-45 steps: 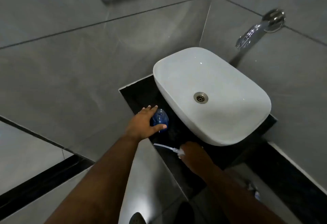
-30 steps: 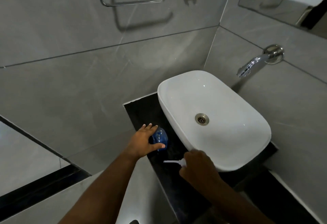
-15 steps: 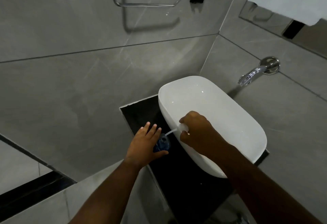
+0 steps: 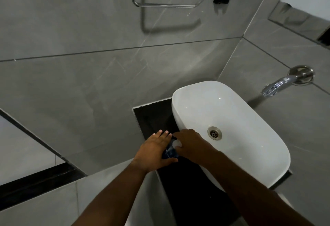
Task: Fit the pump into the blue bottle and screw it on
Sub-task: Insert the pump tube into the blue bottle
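Black counter [image 4: 153,116] beside the basin [image 4: 232,111] held the bottle [image 4: 169,151], left hand [image 4: 153,151] wrapped round it with fingers pressed together, right hand [image 4: 191,145] pinching the pump [image 4: 177,144] now down on its mouth, tube gone inside since a moment before, so screwing looked next.
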Available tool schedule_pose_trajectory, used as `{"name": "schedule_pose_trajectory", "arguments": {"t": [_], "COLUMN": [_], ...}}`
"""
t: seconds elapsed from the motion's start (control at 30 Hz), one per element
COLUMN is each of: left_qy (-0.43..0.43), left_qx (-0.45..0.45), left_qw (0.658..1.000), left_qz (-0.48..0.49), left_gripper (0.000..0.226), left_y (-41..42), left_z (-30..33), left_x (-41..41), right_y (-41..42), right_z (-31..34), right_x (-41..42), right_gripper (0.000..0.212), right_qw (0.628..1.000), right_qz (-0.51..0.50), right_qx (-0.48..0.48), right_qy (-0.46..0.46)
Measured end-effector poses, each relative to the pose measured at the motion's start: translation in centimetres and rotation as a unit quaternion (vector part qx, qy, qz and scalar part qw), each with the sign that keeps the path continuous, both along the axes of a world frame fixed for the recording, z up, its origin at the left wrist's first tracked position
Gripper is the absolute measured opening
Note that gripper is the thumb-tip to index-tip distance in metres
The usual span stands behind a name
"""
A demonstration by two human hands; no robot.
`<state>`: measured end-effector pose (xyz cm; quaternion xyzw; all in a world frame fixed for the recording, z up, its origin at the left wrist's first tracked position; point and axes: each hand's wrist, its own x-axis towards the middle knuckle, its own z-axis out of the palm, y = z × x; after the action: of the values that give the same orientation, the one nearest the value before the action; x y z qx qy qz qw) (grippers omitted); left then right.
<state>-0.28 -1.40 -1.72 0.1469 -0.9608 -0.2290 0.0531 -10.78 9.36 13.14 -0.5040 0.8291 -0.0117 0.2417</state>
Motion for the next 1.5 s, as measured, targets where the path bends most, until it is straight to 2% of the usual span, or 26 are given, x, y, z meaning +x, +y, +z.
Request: {"name": "schedule_pose_trajectory", "arguments": {"t": [0.1, 0.2, 0.37, 0.5, 0.53, 0.6, 0.7, 0.87, 0.97, 1.03, 1.2, 1.33, 1.5], "left_qy": [0.001, -0.006, 0.006, 0.011, 0.012, 0.014, 0.012, 0.018, 0.024, 0.024, 0.020, 0.027, 0.032], "left_qx": [0.005, -0.030, -0.068, -0.057, -0.055, -0.052, -0.051, -0.034, -0.025, -0.026, -0.019, -0.013, -0.020], "left_qw": [1.000, 0.999, 0.998, 0.998, 0.998, 0.998, 0.999, 0.999, 0.999, 0.999, 1.000, 1.000, 0.999], "left_qz": [-0.004, -0.026, -0.015, -0.017, -0.018, -0.018, -0.014, -0.007, 0.000, 0.001, 0.003, 0.005, 0.003], "left_gripper": [0.108, 0.110, 0.110, 0.108, 0.108, 0.108, 0.107, 0.107, 0.104, 0.104, 0.105, 0.102, 0.102], "left_y": [-0.7, -1.0, -0.9, -1.0, -1.0, -1.1, -1.1, -1.1, -1.0, -1.0, -0.9, -0.9, -0.9], "left_z": [0.3, 0.4, -0.1, -0.3, -0.4, -0.5, -0.8, -1.1, -1.1, -1.2, -1.2, -1.3, -1.4], "left_x": [-0.4, -0.8, -0.7, -0.7, -0.7, -0.9, -0.9, -0.9, -0.9, -0.8, -0.8, -0.8, -0.8], "right_y": [-0.1, -0.3, -0.2, 0.3, 0.4, 0.2, -0.2, 0.9, 1.6, 1.9, 2.1, 2.4, 2.6], "right_z": [-1.3, -2.2, -3.1, -3.5, -3.7, -4.4, -5.2, -6.0, -6.9, -7.5, -7.9, -8.7, -9.2], "right_x": [-0.8, -1.1, -1.0, -1.3, -1.6, -2.2, -2.5, -2.3, -1.8, -1.8, -1.5, -0.9, -1.0], "right_gripper": [0.046, 0.046, 0.031, 0.052, 0.050, 0.037, 0.040, 0.035, 0.045, 0.044, 0.024, 0.041, 0.021], "right_qw": [1.000, 1.000, 1.000, 0.996, 0.996, 0.997, 0.995, 0.986, 0.978, 0.977, 0.960, 0.945, 0.946], "right_qz": [0.009, 0.011, -0.020, -0.030, -0.023, -0.020, -0.059, -0.106, -0.101, -0.106, -0.182, -0.184, -0.216], "right_qx": [0.006, 0.008, -0.015, -0.054, -0.056, -0.039, 0.020, -0.096, -0.143, -0.144, -0.182, -0.214, -0.203], "right_qy": [-0.004, -0.008, -0.002, -0.068, -0.067, -0.060, -0.077, -0.082, -0.110, -0.118, -0.112, -0.165, -0.134]}}
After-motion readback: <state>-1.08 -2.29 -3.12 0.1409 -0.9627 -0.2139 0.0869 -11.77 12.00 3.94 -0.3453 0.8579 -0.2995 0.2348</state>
